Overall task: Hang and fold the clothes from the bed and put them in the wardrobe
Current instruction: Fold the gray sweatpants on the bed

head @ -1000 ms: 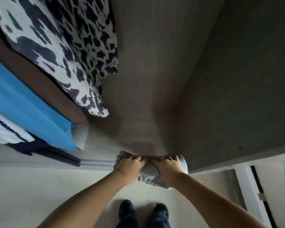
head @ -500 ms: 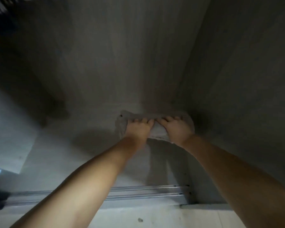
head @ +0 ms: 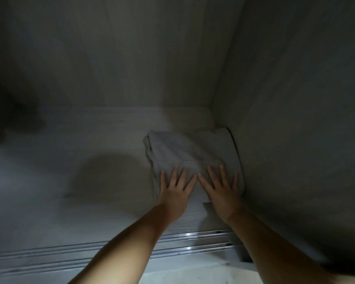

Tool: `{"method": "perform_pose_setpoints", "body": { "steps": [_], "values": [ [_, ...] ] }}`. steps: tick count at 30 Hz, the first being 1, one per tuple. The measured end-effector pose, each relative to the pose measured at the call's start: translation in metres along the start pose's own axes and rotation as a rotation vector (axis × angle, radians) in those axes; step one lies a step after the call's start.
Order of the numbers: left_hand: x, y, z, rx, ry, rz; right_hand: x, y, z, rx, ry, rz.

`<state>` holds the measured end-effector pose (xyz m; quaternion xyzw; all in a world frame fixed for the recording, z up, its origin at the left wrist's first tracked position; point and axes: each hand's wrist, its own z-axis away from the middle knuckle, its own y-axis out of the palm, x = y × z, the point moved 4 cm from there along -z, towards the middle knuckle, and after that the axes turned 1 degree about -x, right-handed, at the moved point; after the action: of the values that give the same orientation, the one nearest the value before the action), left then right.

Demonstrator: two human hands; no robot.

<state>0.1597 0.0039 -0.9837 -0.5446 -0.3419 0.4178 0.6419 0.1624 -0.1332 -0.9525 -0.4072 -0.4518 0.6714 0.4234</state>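
I see my left hand (head: 175, 193) and right hand (head: 221, 192) lying flat, fingers straight and spread, on the folded cloth (head: 190, 151), right of centre in the wardrobe (head: 295, 99) corner.

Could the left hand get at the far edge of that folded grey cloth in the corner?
Probably yes. The left hand already rests flat on the near part of the folded grey cloth, and nothing lies between its fingers and the far edge, only cloth.

Folded cloth (head: 188, 149) pale grey, plain; wardrobe floor (head: 90, 144) whitish woodgrain; track (head: 193, 240) silver.
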Motion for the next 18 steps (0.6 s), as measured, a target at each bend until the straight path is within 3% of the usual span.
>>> {"method": "perform_pose_setpoints", "body": {
  "steps": [3, 9, 11, 13, 18],
  "values": [
    [0.009, 0.004, -0.006, 0.053, 0.042, 0.076, 0.003, 0.008, 0.000, 0.053, 0.030, -0.040],
    [0.022, -0.065, 0.016, 0.357, 0.022, 0.088, 0.010, -0.054, 0.007, 0.494, 0.030, -0.121],
    [0.025, -0.122, 0.031, 0.287, 0.059, 0.085, 0.008, -0.107, 0.020, 0.474, 0.012, -0.173],
    [0.025, -0.190, 0.046, 0.197, 0.081, 0.114, 0.004, -0.173, 0.036, 0.345, 0.009, -0.159],
    [0.024, -0.360, 0.087, 0.077, -0.015, 0.142, -0.011, -0.326, 0.089, 0.172, 0.109, -0.197]
  ]
}}
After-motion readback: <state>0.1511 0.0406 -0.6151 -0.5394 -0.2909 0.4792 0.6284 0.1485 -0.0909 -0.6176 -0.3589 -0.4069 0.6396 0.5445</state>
